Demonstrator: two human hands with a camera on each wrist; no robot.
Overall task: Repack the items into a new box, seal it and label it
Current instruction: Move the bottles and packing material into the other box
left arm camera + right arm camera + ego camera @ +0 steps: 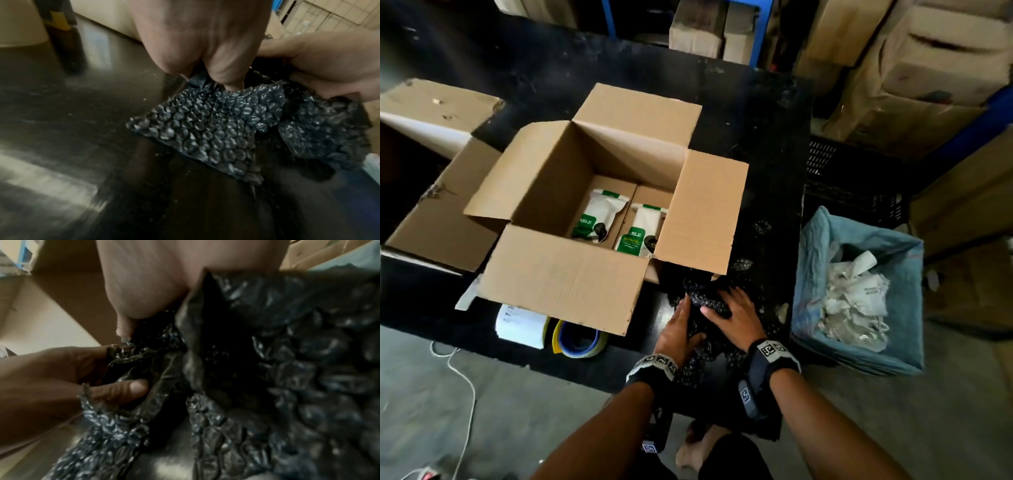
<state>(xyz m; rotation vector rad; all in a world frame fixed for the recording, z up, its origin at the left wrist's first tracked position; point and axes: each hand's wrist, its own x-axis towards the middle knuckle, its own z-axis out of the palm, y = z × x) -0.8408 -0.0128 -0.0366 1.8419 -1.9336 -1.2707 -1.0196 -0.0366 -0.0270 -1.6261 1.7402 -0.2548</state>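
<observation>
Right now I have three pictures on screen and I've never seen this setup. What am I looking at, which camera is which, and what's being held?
No machine here: a person works with bare hands, wearing three cameras. The big picture is from the head, looking down at a black table. On it stands an open cardboard box with two white and green pouches inside. Rolls of tape and labels lie near its front flap. A blue-lined bin stands to the right. The other two pictures come from the wrists. The left hand and right hand both grip a sheet of black bubble wrap at the table's near edge.
</observation>
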